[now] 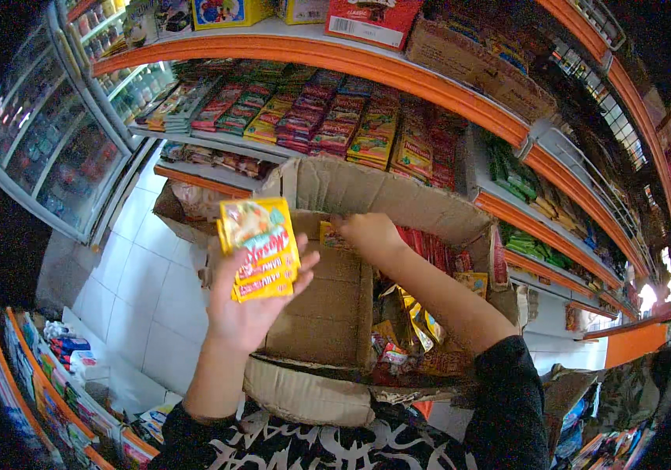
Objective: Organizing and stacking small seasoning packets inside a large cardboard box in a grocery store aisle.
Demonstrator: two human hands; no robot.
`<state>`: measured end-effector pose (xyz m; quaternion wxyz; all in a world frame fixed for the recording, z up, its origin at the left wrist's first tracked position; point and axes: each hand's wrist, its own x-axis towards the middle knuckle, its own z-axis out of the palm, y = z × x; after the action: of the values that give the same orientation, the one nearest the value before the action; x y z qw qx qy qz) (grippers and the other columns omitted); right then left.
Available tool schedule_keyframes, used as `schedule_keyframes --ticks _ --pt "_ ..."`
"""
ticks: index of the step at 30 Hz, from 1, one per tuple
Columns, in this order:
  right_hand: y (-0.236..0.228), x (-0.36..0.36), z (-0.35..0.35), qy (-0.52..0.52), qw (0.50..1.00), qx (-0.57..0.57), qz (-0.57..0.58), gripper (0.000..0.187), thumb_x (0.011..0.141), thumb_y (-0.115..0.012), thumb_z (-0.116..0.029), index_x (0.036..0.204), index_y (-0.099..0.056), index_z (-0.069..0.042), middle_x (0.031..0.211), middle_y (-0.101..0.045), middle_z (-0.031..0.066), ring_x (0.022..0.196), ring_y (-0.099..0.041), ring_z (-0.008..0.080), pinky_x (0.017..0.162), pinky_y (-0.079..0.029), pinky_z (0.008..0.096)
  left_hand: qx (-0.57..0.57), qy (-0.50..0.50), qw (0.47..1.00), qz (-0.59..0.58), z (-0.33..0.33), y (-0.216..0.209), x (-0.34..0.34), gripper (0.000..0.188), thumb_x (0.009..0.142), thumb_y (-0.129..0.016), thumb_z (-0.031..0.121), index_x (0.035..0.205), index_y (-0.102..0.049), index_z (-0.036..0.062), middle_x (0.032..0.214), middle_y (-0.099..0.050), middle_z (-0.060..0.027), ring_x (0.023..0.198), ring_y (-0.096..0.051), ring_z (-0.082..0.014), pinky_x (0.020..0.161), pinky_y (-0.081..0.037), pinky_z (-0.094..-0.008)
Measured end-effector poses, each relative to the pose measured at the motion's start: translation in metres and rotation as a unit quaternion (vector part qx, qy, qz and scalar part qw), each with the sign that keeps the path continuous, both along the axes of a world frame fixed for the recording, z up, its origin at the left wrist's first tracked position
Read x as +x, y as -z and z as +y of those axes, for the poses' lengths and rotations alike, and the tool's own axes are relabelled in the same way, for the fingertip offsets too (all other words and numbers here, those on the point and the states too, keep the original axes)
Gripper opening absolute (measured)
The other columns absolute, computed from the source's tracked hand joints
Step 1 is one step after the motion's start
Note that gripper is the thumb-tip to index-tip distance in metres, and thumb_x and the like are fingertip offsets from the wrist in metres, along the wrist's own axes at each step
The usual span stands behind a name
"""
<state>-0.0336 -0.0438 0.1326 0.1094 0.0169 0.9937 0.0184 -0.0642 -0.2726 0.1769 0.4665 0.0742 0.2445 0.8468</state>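
A small fanned stack of yellow seasoning sachets (261,247) with red lettering and a food picture rests in my left hand (245,301), held upright against the palm with the fingers partly spread behind it. My right hand (372,237) is inside a large open cardboard box (386,188), its fingers closed at a yellow sachet (328,233) by the inner divider. The fingertips are partly hidden. The box's left part shows bare cardboard bottom. In its right part, red packets (429,244) stand in a row, with loose yellow and black packets (422,321) nearer me.
Ahead, a shelf with orange edging (304,48) holds rows of colourful sachets (371,129). A glass-door fridge (53,141) stands at the left above white floor tiles (139,290). Another stocked shelf (61,384) is at the lower left, and more shelving runs along the right.
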Motion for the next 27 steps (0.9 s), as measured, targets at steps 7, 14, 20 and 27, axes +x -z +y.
schedule_keyframes --ticks 7,14,20,27 --pt "0.010 0.001 0.002 -0.031 0.971 0.087 0.219 0.024 0.086 -0.052 -0.028 0.096 -0.063 -0.009 0.102 -0.059 0.0127 0.100 -0.053 0.0304 0.081 -0.047 0.0439 -0.038 0.068 0.995 -0.063 -0.024 0.028 0.018 0.071 0.082 -0.050 0.041 0.137 -0.028 0.0024 0.135 -0.038 -0.0227 0.123 -0.040 -0.0377 0.102 -0.032 -0.0461" --pt "-0.045 0.025 -0.042 -0.146 0.850 -0.475 0.176 0.029 0.079 -0.067 -0.020 0.101 -0.061 -0.002 0.091 -0.060 0.0148 0.086 -0.058 0.0283 0.078 -0.046 0.0340 -0.043 0.185 0.980 -0.057 -0.031 0.035 0.022 0.064 0.084 -0.050 0.031 0.136 -0.028 0.0012 0.133 -0.040 -0.0238 0.121 -0.042 -0.0406 0.100 -0.035 -0.0494" --pt "-0.043 0.023 -0.026 -0.114 0.851 -0.468 0.209 0.018 0.077 -0.069 -0.013 0.089 -0.064 0.000 0.083 -0.060 0.0115 0.077 -0.059 0.0218 0.070 -0.046 0.0306 -0.065 0.119 0.991 -0.020 -0.023 0.030 0.019 0.061 0.088 -0.047 0.036 0.135 -0.030 0.0020 0.131 -0.043 -0.0220 0.118 -0.045 -0.0417 0.098 -0.037 -0.0506" --pt "-0.083 0.042 0.008 0.039 0.835 -0.531 0.137 0.017 0.085 -0.061 -0.015 0.094 -0.065 -0.002 0.087 -0.065 0.0043 0.081 -0.055 0.0073 0.072 -0.045 0.0247 -0.016 -0.020 0.998 -0.051 -0.018 0.034 0.014 0.061 0.088 -0.044 0.045 0.137 -0.031 0.0126 0.131 -0.043 -0.0218 0.117 -0.045 -0.0409 0.093 -0.040 -0.0521"
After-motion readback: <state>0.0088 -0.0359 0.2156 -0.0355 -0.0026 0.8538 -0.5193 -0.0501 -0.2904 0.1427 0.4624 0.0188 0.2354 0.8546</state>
